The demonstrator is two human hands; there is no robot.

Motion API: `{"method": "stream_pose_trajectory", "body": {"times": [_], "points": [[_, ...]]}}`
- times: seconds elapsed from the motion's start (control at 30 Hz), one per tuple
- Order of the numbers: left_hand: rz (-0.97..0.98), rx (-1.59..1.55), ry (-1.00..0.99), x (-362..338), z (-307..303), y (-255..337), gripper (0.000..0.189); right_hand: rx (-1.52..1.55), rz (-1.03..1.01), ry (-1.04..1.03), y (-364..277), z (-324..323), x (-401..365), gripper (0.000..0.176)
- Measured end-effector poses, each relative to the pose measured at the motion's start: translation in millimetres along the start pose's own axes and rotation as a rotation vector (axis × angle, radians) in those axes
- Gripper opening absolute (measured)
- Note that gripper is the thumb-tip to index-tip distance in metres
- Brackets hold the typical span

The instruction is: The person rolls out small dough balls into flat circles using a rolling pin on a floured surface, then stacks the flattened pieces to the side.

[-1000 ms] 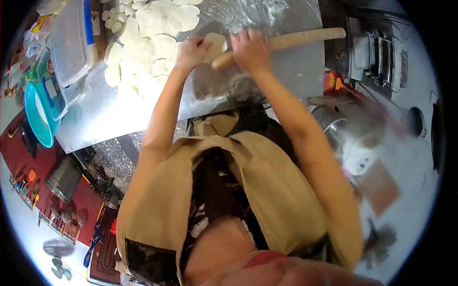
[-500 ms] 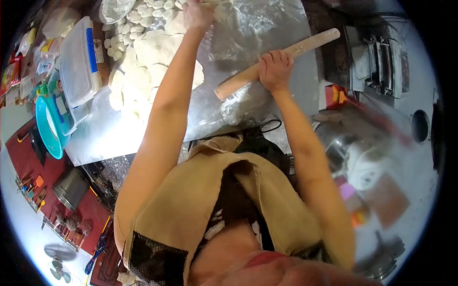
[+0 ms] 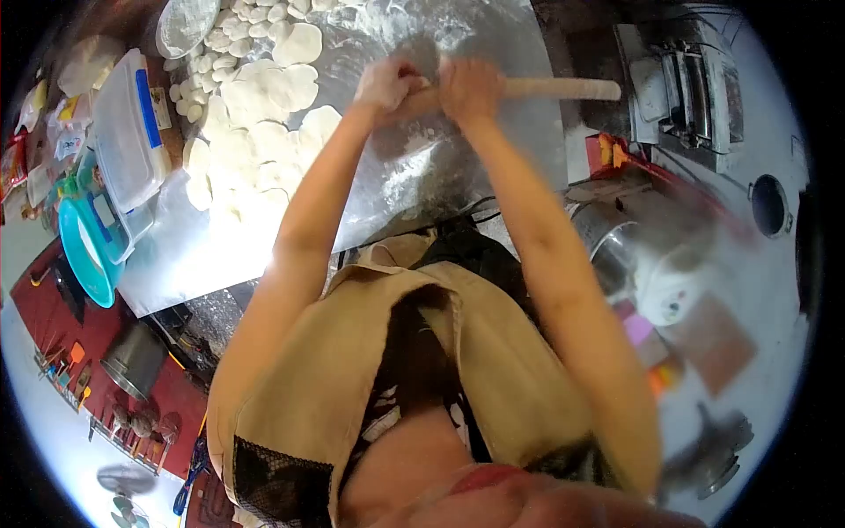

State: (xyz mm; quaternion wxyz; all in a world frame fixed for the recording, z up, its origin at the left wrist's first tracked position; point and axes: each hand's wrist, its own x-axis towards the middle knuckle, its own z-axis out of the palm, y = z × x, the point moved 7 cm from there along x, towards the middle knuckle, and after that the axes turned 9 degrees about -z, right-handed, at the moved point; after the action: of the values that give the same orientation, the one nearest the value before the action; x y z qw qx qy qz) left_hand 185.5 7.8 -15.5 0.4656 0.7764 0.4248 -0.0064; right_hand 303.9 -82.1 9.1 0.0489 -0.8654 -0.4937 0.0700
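My right hand (image 3: 471, 90) is wrapped over the wooden rolling pin (image 3: 563, 88), which lies nearly level across the floured metal worktop (image 3: 519, 167). My left hand (image 3: 387, 85) is beside the pin's left part, slightly blurred, its fingers curled in. What those fingers hold is hidden; the hand seems to touch the pin. Left of my left forearm lie several flat, overlapping dough rounds (image 3: 264, 92). Behind them sits a group of small dough balls (image 3: 211, 66). Loose flour (image 3: 409, 180) is scattered in front of the pin.
At the left edge stand a clear lidded container (image 3: 128, 132) with a blue clip and a turquoise basin (image 3: 88, 255). A round floury dish (image 3: 187, 26) is at the back left. A metal machine with rollers (image 3: 695, 97) stands right of the worktop, with a metal pot (image 3: 607, 238) below.
My left hand has come from the dough balls to the rolling pin. My right hand has moved up and left with the pin, which has turned more level.
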Motion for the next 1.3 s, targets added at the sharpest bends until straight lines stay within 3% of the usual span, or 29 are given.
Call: {"method": "stream_pose_trajectory", "body": {"times": [0.07,0.1,0.13,0.17,0.2,0.23,0.27,0.3,0.37,0.4,0.5,0.53,0.6,0.63,0.7,0.73,0.77,0.8,0.83,0.9,0.93,0.97,1.0,1.03,1.1,1.13,1.2,1.27,1.3], "points": [[-0.080,-0.059,0.027,-34,1,-11,0.025,-0.122,-0.300,0.523,-15,-26,-63,0.036],[-0.157,-0.122,0.067,-37,1,-20,0.024,-0.127,-0.305,0.526,-15,-20,-48,0.036],[-0.031,-0.016,0.147,-28,3,-21,0.027,-0.102,-0.233,0.525,-13,-7,-35,0.035],[-0.050,-0.019,0.128,-11,10,-30,0.027,-0.075,-0.157,0.511,-12,5,-32,0.035],[-0.106,0.031,0.027,13,14,-34,0.028,-0.073,-0.157,0.499,-15,7,-21,0.035],[-0.148,0.079,-0.062,28,11,-28,0.028,0.114,-0.132,0.407,-12,3,6,0.033],[-0.177,0.046,-0.116,18,-1,-12,0.025,0.299,-0.103,0.315,-9,1,20,0.031],[-0.163,0.056,-0.118,4,-4,-7,0.025,0.298,-0.093,0.329,-6,-1,7,0.031],[-0.137,0.102,0.064,-20,-13,-15,0.023,-0.055,-0.376,0.567,-24,-15,-52,0.030],[-0.090,-0.022,0.077,-21,0,-42,0.025,-0.058,-0.377,0.569,-27,-20,-58,0.030],[0.002,0.117,0.075,-7,13,-32,0.026,0.037,-0.242,0.420,-31,-6,-47,0.031],[-0.113,0.201,0.056,-6,-2,-15,0.026,0.160,-0.152,0.380,-30,-1,-15,0.031],[-0.079,0.227,0.024,1,-11,-18,0.027,0.257,-0.070,0.229,-27,1,9,0.031],[-0.052,0.252,-0.020,3,-14,-21,0.027,0.257,-0.065,0.238,-21,1,-9,0.031],[-0.156,0.229,0.009,-30,-11,-48,0.028,-0.072,-0.387,0.559,-32,-10,-68,0.032],[-0.160,0.083,0.035,-44,-5,-64,0.028,-0.075,-0.392,0.561,-35,-13,-71,0.032],[-0.164,-0.065,0.057,-51,-2,-73,0.028,-0.031,-0.310,0.444,-32,-9,-67,0.032],[-0.182,0.082,0.015,-51,-4,-52,0.027,0.016,-0.225,0.315,-30,-1,-68,0.032],[-0.195,0.078,0.012,-45,-8,-48,0.027,0.020,-0.231,0.303,-36,2,-50,0.032],[-0.024,0.238,0.012,-15,-14,-34,0.028,0.159,-0.169,0.333,-39,3,8,0.031],[-0.118,0.145,-0.074,-5,-15,-45,0.026,0.161,-0.168,0.347,-40,-3,4,0.031],[-0.114,0.150,-0.071,-13,-14,-55,0.026,0.158,-0.175,0.233,-41,1,-8,0.029],[-0.126,0.120,0.050,-30,-15,-69,0.025,0.153,-0.185,0.113,-40,7,-25,0.027],[-0.138,0.088,0.169,-48,-20,-77,0.024,0.151,-0.187,0.111,-36,9,-48,0.027],[-0.127,-0.054,0.128,-62,-19,-68,0.023,0.029,-0.399,0.424,-39,-5,-92,0.024],[-0.145,0.052,0.090,-58,-16,-55,0.024,-0.066,-0.363,0.555,-45,-10,-76,0.021],[-0.208,0.290,0.057,-31,-10,-54,0.029,0.002,-0.312,0.534,-56,-2,-9,0.022],[-0.181,0.264,-0.010,-13,-16,-66,0.029,0.067,-0.259,0.530,-53,1,1,0.022],[-0.151,0.243,-0.083,-9,-20,-66,0.030,0.072,-0.317,0.425,-53,14,-4,0.023]]}}
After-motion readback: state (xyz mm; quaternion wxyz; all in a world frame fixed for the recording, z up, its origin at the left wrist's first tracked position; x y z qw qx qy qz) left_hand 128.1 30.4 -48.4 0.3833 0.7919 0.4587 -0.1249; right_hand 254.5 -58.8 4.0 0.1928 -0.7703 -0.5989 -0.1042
